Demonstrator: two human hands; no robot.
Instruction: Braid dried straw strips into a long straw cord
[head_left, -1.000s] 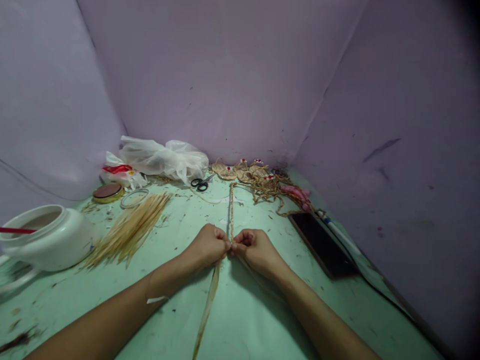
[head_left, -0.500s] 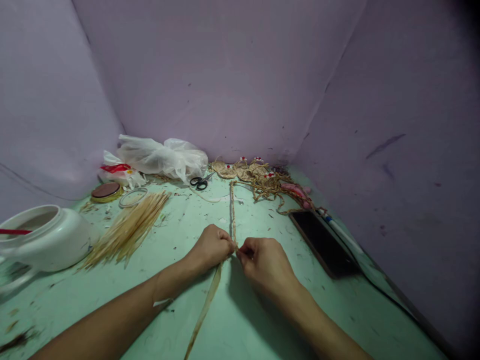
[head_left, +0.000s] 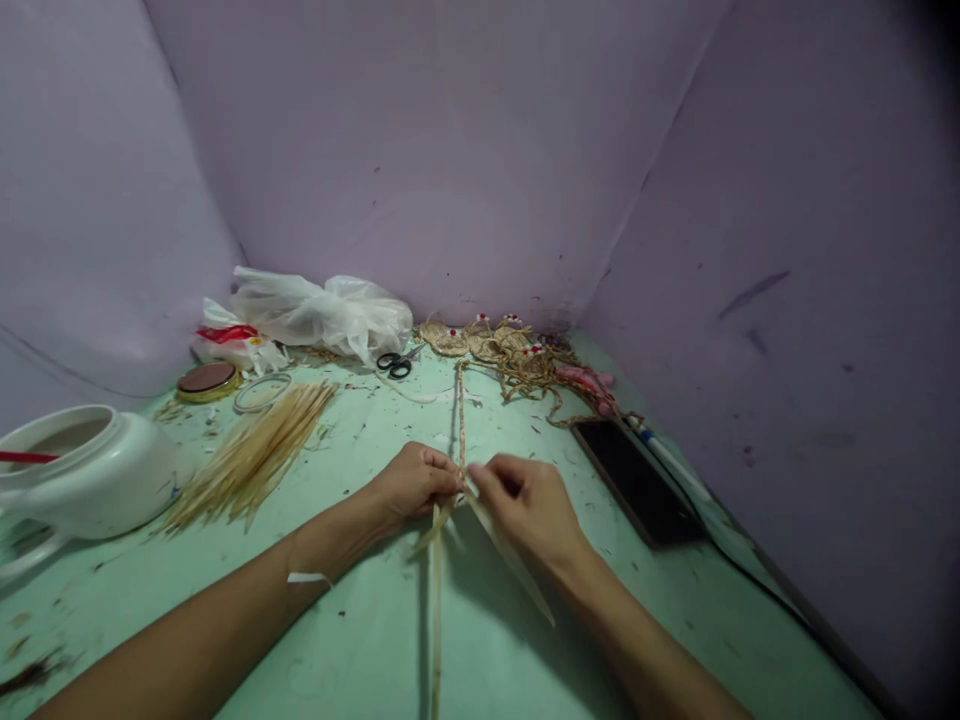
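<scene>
Here, the left hand (head_left: 416,480) pinches the thin braid (head_left: 462,420) at its near end; the right hand (head_left: 536,500) curls beside 1 pale strip (head_left: 525,582), pinching or not, I can't tell.

This looks like a small handicraft corner; whether it belongs to a home or a workshop cannot be told. Plain purple walls (head_left: 450,150) close in a green table (head_left: 360,640) littered with scraps. A bundle of dry strips (head_left: 255,450) lies left of centre, a braid (head_left: 461,410) runs up the middle, and scissors (head_left: 403,360) lie above centre. Beyond, woven rounds (head_left: 487,346) with red beads sit against the far wall. A white pot (head_left: 135,480) at far left and a phone (head_left: 637,485) at right add an everyday, household touch.
</scene>
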